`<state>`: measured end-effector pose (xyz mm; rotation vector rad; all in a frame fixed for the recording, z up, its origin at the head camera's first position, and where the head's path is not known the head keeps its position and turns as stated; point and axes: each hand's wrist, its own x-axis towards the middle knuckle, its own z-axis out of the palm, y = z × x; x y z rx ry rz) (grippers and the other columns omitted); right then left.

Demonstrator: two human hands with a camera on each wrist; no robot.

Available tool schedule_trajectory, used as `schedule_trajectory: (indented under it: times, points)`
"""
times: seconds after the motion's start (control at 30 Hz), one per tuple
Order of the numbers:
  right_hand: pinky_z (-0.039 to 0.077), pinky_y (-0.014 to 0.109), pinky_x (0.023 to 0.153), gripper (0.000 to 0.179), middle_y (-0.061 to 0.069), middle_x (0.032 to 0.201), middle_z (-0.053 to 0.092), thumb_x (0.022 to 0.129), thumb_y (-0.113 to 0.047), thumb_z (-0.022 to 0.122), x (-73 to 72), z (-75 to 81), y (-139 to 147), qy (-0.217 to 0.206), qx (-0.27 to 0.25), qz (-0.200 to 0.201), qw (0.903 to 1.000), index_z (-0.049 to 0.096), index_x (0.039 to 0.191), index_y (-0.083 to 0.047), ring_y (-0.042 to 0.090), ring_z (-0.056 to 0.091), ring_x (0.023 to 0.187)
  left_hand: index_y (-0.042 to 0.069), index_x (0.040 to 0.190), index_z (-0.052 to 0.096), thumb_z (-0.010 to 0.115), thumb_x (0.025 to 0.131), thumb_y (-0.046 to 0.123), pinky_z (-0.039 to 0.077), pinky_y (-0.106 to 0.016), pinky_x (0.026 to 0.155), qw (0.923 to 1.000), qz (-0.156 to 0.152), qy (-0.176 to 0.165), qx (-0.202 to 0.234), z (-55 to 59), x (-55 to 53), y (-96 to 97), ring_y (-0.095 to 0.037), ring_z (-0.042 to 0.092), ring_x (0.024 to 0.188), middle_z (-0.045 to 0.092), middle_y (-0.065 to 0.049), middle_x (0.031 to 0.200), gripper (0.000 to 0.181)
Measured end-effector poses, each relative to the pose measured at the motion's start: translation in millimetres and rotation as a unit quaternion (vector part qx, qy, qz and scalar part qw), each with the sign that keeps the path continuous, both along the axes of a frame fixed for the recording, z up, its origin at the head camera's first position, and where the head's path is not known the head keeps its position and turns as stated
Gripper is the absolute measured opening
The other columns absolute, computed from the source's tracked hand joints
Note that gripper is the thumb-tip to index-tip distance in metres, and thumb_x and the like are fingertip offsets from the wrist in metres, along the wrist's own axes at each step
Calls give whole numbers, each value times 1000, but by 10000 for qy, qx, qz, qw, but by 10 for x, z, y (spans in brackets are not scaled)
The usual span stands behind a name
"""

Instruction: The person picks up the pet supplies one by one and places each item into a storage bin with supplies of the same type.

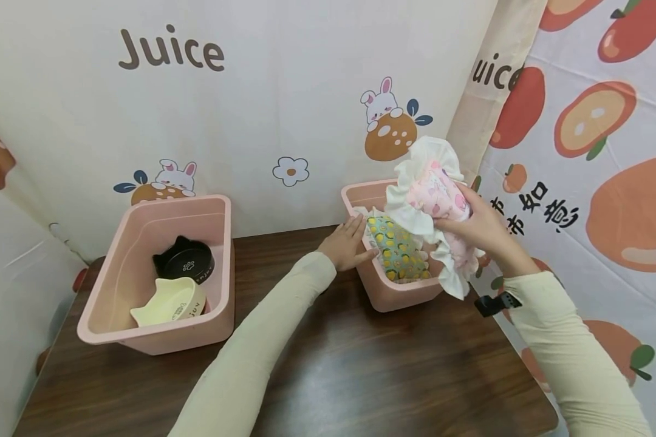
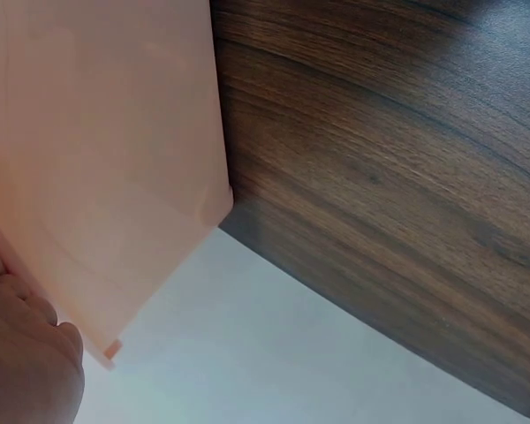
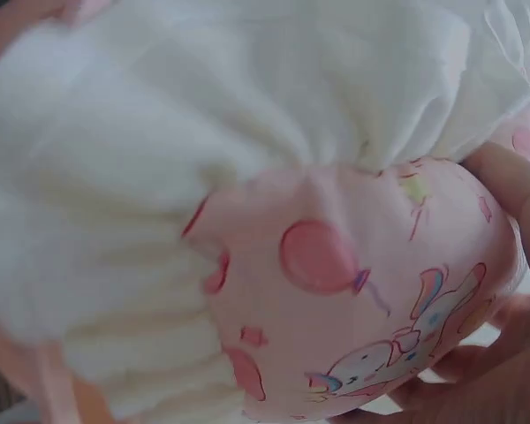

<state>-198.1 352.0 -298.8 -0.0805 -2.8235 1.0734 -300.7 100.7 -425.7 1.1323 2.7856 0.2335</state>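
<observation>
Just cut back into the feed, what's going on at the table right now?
A person stands at a wooden table with two pink bins. The right hand grips a rolled pink printed diaper with white frills, held above the right bin, where a yellow-green patterned one lies. The left hand rests flat against that bin's left wall. The left bin holds a black bowl and a cream bowl.

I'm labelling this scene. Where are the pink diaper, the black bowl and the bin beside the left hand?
pink diaper (image 1: 440,197), head view, on its printed pink middle.
black bowl (image 1: 184,260), head view, on its top face.
right bin (image 1: 396,297), head view, on its near outer wall.
</observation>
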Motion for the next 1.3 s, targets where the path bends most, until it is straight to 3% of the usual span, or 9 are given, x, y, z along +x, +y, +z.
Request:
schedule_trajectory:
  times: [0.23,0.3,0.37,0.53,0.63,0.8,1.03,1.13,1.3]
  points:
    - [41,48,95,88,16,140,43,82,-45,73,-330,-42,-176,-298,-685,-347,9966,27,152,-20,31,44,119,10,154,0,30,96,65,7,-36,119,9999,52,-136,81,-20,-22,10,-20,-2,148,-5,-6,161,86]
    - [31,52,104,84,16,136,46,81,-47,73,-416,-68,-230,-275,-593,-501,9966,34,147,-14,31,44,119,9,154,1,31,96,64,7,-37,119,9998,46,-155,116,-30,-23,10,-20,-2,148,-6,-6,161,86]
    - [31,53,104,81,17,132,48,81,-49,72,-495,-111,-279,-363,-503,-594,9963,39,143,-9,31,46,117,8,154,2,32,96,64,7,-37,119,9997,47,-165,147,-37,-23,11,-20,-2,148,-6,-6,161,86]
    - [45,47,94,79,19,127,50,82,-51,69,-643,-253,-360,-703,-435,-703,9941,41,138,-2,30,49,110,8,155,4,29,94,68,9,-36,119,9999,63,-65,120,-33,-20,16,-20,-1,148,-4,-6,162,89]
    - [43,47,98,82,21,133,47,84,-49,68,-705,-343,-364,-857,-524,-657,9928,35,143,-2,33,48,115,9,155,2,27,93,69,9,-36,119,9999,51,-44,91,-15,-12,18,-20,0,148,-3,-7,162,90]
    - [30,53,110,92,24,150,31,86,-46,66,-759,-502,-315,-1160,-524,-603,9900,18,152,-3,40,33,135,8,154,2,27,94,69,9,-36,119,10000,0,-36,58,6,-4,14,-21,1,148,-2,-8,162,89]
    - [24,55,112,93,30,153,21,88,-48,61,-742,-751,-251,-1473,-26,-763,9861,14,152,1,44,25,138,7,155,6,29,95,66,9,-36,119,10000,13,-67,47,2,-3,16,-22,2,148,0,-9,162,87]
    - [32,53,109,90,30,149,28,90,-47,59,-716,-826,-248,-1564,-37,-694,9853,15,152,2,42,35,131,7,154,7,29,95,66,10,-37,119,10000,9,-44,55,-9,-10,16,-23,3,148,1,-9,162,87]
    - [50,46,91,87,25,134,44,90,-47,61,-728,-905,-265,-1672,-642,-442,9828,15,154,-11,37,56,107,7,155,5,26,95,67,11,-36,119,10000,36,20,-65,-9,-28,5,-21,2,148,-1,-8,162,87]
